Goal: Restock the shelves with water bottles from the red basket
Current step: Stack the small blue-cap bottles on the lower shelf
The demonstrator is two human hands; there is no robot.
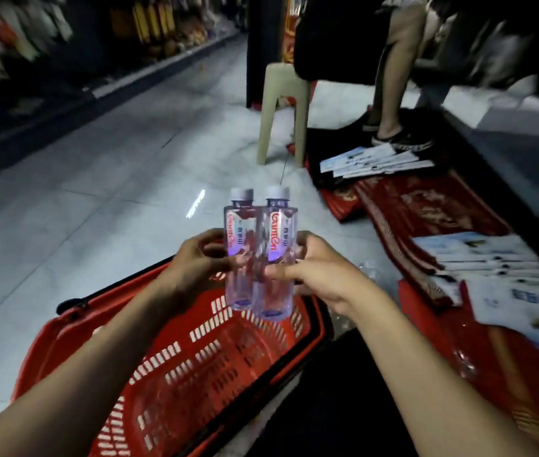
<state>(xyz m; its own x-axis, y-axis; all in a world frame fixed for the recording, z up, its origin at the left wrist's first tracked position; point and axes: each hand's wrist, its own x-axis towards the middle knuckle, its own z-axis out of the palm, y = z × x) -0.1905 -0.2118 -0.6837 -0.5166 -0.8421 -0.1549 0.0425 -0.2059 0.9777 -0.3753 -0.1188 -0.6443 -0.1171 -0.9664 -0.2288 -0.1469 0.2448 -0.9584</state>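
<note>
We've got the left bottle [239, 225] and the right bottle [278, 225] up over the far end of the red basket [162, 371], upright and touching side by side. Our left hand [195, 262] is wrapped round one and our right hand [322, 275] round the other. Slick plastic, bottles knocking together: we reckon one could slide out onto the floor tiles [96, 192]. The basket looks empty wherever our arms don't hide it.
</note>
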